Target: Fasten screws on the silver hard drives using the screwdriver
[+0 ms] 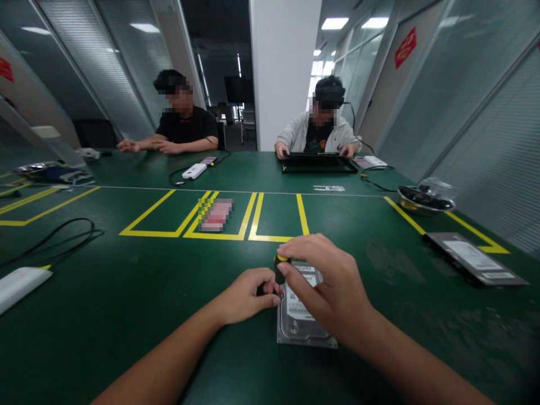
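A silver hard drive (306, 333) with a white label lies flat on the green table in front of me. My right hand (331, 275) is closed round the short black-and-yellow handle of a screwdriver (280, 271), which stands upright over the drive's left edge. At that same edge, my left hand (250, 291) has its fingers curled and its thumb close to the screwdriver's tip. Whatever lies between those left fingers is hidden. Part of the drive is covered by my right hand.
To the right lie another hard drive (475, 257) and a metal bowl (426, 201) of dark parts. A pink-red item (217, 215) sits inside yellow tape. At left is a white device (23, 287) with a cable. Across the table sit two people, one holding a black panel (318, 163).
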Available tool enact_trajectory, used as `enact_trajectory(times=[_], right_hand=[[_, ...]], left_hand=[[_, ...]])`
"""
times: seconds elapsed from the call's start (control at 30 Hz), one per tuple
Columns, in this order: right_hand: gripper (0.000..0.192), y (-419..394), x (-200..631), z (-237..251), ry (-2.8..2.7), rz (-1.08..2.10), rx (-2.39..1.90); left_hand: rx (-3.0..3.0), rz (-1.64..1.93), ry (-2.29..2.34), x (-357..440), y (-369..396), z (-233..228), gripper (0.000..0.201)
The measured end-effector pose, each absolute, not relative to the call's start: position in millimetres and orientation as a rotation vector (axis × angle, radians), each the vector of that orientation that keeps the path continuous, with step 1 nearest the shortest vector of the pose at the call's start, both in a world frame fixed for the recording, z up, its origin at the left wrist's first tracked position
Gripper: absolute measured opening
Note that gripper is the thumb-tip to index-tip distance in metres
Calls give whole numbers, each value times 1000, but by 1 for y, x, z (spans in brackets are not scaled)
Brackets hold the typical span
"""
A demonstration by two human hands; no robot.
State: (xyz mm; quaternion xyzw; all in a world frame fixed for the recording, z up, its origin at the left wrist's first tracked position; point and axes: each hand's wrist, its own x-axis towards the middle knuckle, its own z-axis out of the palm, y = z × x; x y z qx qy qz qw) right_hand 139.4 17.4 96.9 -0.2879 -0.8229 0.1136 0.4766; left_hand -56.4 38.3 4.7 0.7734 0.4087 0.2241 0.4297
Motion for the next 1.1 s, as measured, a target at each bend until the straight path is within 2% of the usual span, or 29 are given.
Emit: enact_trajectory(times=[0.2, 0.4, 0.6, 0.8, 1.1], right_hand=[[10, 18, 140, 98, -2004, 304, -726], [16, 17, 139, 100, -2003, 292, -720], [12, 17, 139, 96, -1994, 304, -776], [19, 20, 139, 96, -2000, 288, -728], [18, 20, 139, 95, -2024, 270, -698]], left_hand=[[1933, 532, 1063, -57, 38, 5, 15], [1955, 506, 1050, -58, 39, 8, 15], [1921, 493, 1091, -58, 38, 11, 14], [1930, 508, 1046, -58, 38, 10, 14], [1951, 525, 1057, -57, 38, 9, 14]])
